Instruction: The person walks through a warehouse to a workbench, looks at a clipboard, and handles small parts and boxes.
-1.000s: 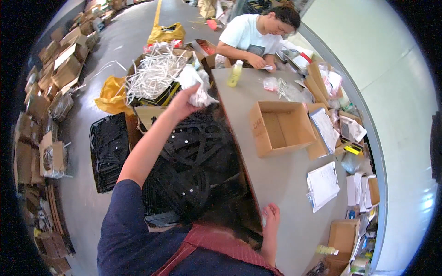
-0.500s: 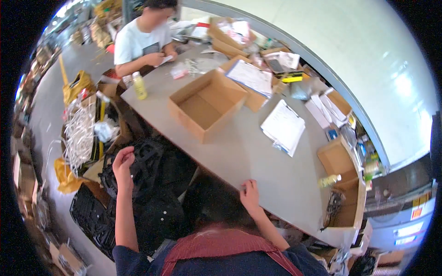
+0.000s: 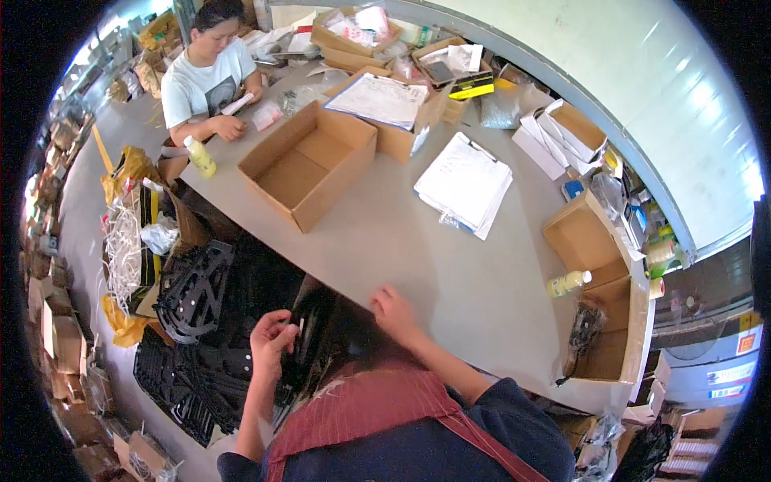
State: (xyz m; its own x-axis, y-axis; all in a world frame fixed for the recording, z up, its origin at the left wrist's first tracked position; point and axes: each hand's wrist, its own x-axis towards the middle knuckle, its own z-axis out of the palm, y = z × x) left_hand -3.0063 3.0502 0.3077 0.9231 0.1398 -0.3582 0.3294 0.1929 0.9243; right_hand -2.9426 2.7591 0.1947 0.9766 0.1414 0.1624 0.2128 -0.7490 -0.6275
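My left hand [image 3: 271, 344] is raised over the black parts beside the table, its fingers curled and thumb pressed in. A tiny white spot shows by its fingertips; whether it is held I cannot make out. At the near edge of the grey table [image 3: 361, 249] rests my right hand [image 3: 393, 313], fingers loosely bent and a little apart, with nothing visible in it. Below and left of my left hand lie stacked black plastic frames [image 3: 201, 297]. An empty open cardboard box [image 3: 321, 205] stands on the table ahead of my hands.
Across the table a person [image 3: 210, 80] holds something white, near a yellow bottle [image 3: 201, 158]. A clipboard with papers [image 3: 466, 185] lies mid-table. On the right, another yellow bottle [image 3: 569, 283] lies by an open carton [image 3: 606, 337] holding a black cable [image 3: 588, 325]. Cartons line the wall.
My left hand has come right and lower, closer to my body. My right hand has moved left and slightly forward along the table edge. The view has shifted, so the table things appear farther left.
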